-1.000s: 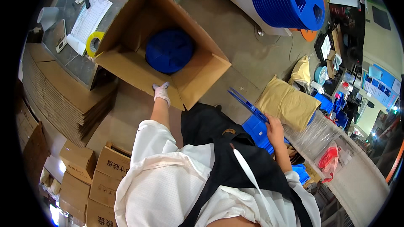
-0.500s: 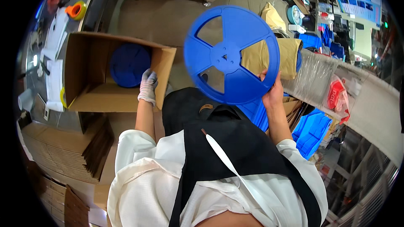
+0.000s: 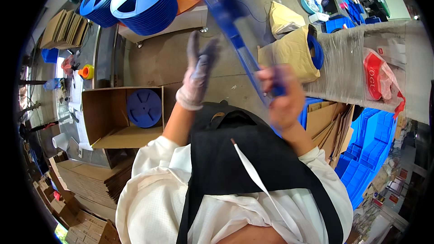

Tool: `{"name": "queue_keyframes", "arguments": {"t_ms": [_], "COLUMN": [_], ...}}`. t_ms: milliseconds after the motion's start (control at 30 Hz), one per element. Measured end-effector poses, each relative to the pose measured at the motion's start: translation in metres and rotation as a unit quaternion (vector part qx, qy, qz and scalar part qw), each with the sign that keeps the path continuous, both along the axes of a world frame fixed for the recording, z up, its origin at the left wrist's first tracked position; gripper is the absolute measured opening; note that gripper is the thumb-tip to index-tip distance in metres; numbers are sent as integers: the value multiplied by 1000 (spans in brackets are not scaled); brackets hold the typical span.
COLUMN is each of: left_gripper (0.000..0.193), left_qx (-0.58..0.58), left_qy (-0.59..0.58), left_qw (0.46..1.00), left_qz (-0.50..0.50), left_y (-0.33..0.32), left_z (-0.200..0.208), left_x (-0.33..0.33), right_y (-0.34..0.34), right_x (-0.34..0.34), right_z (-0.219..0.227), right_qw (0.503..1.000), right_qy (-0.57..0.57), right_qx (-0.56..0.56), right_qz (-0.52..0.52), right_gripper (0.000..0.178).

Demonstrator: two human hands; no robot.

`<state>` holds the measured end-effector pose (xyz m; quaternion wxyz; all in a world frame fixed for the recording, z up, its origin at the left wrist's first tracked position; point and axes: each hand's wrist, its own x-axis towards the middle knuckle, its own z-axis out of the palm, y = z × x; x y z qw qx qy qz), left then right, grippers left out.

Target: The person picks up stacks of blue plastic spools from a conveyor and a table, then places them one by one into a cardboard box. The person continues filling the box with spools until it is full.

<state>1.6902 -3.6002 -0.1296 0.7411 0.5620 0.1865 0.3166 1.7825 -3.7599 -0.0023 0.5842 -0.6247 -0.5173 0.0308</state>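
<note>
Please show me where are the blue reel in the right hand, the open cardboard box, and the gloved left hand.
blue reel (image 3: 230, 29), head view, blurred edge-on rim.
cardboard box (image 3: 101, 108), head view, inner wall.
left hand (image 3: 198, 74), head view, gloved palm.

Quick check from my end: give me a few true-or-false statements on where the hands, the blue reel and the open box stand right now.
1. The right hand grips a blue reel seen edge-on. True.
2. The left hand rests on the cardboard box. False: it is raised in the air, gloved, open, near the reel and apart from the box.
3. The cardboard box is empty. False: blue reels lie inside it.
4. Stacks of blue reels stand on a white cart at the top of the picture. True.
5. Both hands wear gloves. False: only the left one does; the right is bare.
</note>
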Motion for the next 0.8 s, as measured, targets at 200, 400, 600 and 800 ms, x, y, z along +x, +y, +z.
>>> {"name": "queue_keyframes", "arguments": {"t_ms": [200, 400, 600, 800], "left_gripper": [59, 70, 78, 79], "left_qx": [-439, -496, -543, -553], "left_qy": [-446, -373, -343, -291], "left_qw": [714, 717, 677, 719], "left_qz": [-315, -318, -360, -304], "left_y": [-49, -44, -16, 15], "left_z": [82, 52, 41, 42], "left_x": [95, 127, 175, 221], "right_y": [2, -50, -82, -31], "right_x": [5, 67, 145, 194], "right_z": [34, 3, -12, -2], "right_qw": [953, 935, 942, 908], "right_qy": [-240, -343, -266, -321], "right_qx": [-97, -44, -116, -227], "right_qz": [155, 79, -165, -146], "right_gripper": [43, 26, 38, 60]}}
